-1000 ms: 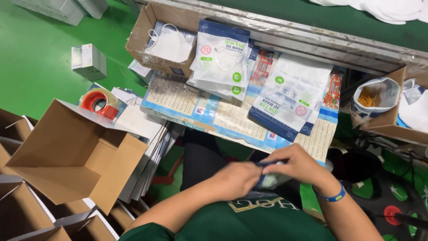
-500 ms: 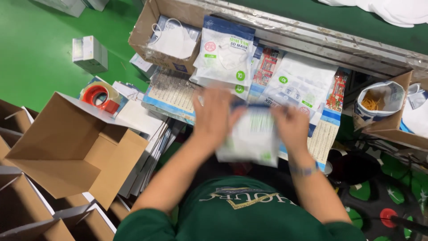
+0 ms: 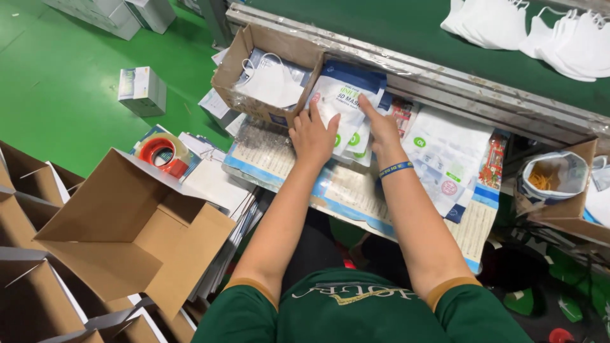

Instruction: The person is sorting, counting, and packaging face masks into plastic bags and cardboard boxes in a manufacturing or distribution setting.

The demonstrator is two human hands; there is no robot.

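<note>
Both hands flat — left hand (image 3: 313, 134), right hand (image 3: 380, 124) — fingers released, pressing mask pouch stack (image 3: 342, 100), cardboard box (image 3: 254, 47) beside

Dark green short-sleeved shirt, tan sleeve cuffs, yellow lettering across chest; blue wristband (image 3: 395, 169) on right wrist.

Just the one head cam here, so no second view to overlap. It's sitting on your head looking steeply down and forward, close over your forearms, workbench (image 3: 356, 190) toward 12 o'clock, open cardboard box (image 3: 127, 222) around 9.
</note>
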